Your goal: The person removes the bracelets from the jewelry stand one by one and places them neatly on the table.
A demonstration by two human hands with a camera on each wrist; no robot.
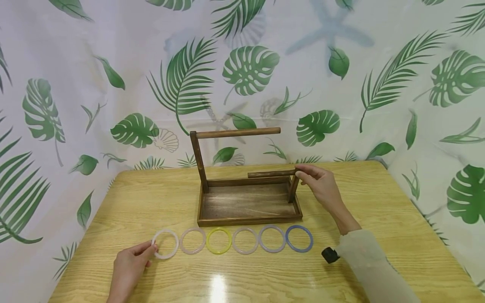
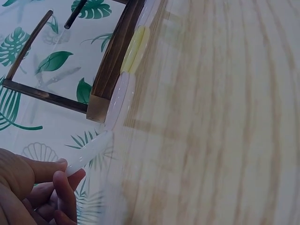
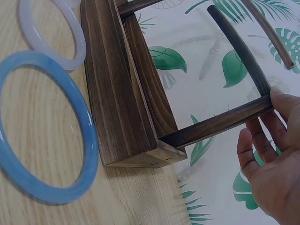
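Observation:
My left hand (image 1: 130, 265) pinches the left edge of a white bangle (image 1: 177, 244) between thumb and fingers; the left wrist view shows the bangle (image 2: 91, 151) tilted up on its near side. With thumb and fingertips, my right hand (image 1: 322, 187) holds the top corner of the short right post on a dark wooden display stand (image 1: 248, 221). A short bar (image 1: 270, 174) reaches left from that corner. The stand's taller left post carries a longer bar (image 1: 238, 133). Both bars are bare, over a shallow tray base.
Right of the white bangle, a row lies before the stand: pale pink bangle (image 1: 193, 253), yellow bangle (image 1: 218, 252), another pale bangle (image 1: 245, 253), lavender bangle (image 1: 272, 251) and blue bangle (image 1: 299, 251). Behind the wooden table (image 1: 151, 198) hangs a leaf-patterned cloth (image 1: 265, 109).

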